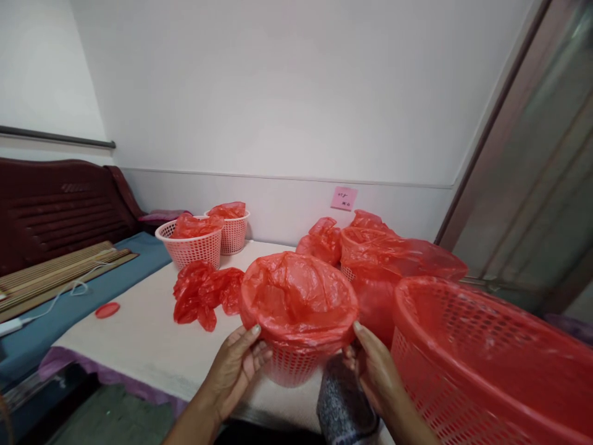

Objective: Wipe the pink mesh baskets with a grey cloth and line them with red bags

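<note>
Head view: left hand (pixel 238 364) and right hand (pixel 373 371), fingers clamped on either side, hold a bag-lined pink basket (pixel 296 334) at the table's (pixel 139 334) near edge, seemingly lifted slightly.

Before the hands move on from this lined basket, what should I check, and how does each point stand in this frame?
1. Both hands on the basket: ok; left hand and right hand grip its sides.
2. Red bag folded over the rim: ok on the near side; far side cannot tell.
3. Bag pushed down inside: not ok; it puffs up.
4. Basket resting on the table: cannot tell; it is tilted toward the camera.
5. Spare bags in reach: ok; loose bags lie left of it.
6. Large red basket crowds the right hand: not ok.
</note>
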`<action>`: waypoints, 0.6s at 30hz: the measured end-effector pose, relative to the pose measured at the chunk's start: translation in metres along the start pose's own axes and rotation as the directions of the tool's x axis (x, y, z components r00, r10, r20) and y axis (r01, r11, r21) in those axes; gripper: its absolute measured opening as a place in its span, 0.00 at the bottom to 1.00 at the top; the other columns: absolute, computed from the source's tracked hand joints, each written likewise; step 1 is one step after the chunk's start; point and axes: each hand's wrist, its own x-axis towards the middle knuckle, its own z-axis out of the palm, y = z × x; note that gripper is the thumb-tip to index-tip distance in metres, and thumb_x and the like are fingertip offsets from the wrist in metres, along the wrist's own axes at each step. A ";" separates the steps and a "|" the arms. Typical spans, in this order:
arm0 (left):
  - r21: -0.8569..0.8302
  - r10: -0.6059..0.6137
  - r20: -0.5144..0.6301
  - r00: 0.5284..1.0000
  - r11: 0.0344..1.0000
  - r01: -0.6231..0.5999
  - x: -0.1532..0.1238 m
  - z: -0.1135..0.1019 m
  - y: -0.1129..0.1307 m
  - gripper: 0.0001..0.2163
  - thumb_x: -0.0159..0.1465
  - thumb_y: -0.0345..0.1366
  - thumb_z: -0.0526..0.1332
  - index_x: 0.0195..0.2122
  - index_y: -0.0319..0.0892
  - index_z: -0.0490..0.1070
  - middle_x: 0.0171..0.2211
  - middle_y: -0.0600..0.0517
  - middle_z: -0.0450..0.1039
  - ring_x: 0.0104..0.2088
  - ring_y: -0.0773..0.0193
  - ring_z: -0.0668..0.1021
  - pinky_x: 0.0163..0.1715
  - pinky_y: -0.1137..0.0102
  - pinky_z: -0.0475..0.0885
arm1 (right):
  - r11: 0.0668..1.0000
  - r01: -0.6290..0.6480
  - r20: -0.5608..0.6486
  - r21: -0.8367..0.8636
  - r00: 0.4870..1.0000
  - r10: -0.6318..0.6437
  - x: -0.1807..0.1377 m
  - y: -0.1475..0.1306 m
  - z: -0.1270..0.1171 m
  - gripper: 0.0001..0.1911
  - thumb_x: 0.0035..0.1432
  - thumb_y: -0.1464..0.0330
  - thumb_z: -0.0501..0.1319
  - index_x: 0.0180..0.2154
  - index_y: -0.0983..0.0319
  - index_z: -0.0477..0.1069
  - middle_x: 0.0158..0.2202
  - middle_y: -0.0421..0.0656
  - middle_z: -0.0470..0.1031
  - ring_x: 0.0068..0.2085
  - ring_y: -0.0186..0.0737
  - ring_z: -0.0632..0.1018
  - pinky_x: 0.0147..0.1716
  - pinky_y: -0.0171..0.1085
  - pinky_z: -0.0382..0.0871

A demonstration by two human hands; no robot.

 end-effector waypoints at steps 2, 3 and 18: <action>-0.007 0.014 -0.009 1.000 1.000 -0.014 0.002 0.002 -0.003 0.06 0.57 0.27 0.66 0.36 0.37 0.73 0.33 0.49 0.78 0.29 0.67 0.79 0.30 0.72 0.78 | 0.998 -0.051 0.020 0.034 0.999 0.051 -0.006 -0.001 0.005 0.16 0.48 0.59 0.70 0.30 0.60 0.68 0.21 0.32 0.65 0.20 0.25 0.65 0.17 0.25 0.59; -0.013 0.023 -0.018 1.000 1.000 -0.023 0.004 0.002 -0.005 0.05 0.58 0.26 0.66 0.34 0.38 0.73 0.31 0.50 0.77 0.28 0.69 0.78 0.29 0.73 0.77 | 0.997 -0.071 0.025 0.041 0.997 0.070 -0.007 -0.001 0.006 0.16 0.46 0.60 0.71 0.31 0.61 0.68 0.21 0.32 0.64 0.20 0.25 0.65 0.17 0.25 0.59; -0.004 0.012 -0.006 1.000 1.000 -0.013 -0.054 -0.004 -0.064 0.16 0.45 0.41 0.74 0.34 0.45 0.76 0.29 0.47 0.80 0.37 0.50 0.81 0.34 0.62 0.76 | 0.658 0.365 -0.080 -0.658 0.835 -0.544 -0.054 -0.058 -0.009 0.15 0.52 0.56 0.62 0.39 0.57 0.72 0.30 0.41 0.74 0.29 0.40 0.74 0.30 0.36 0.70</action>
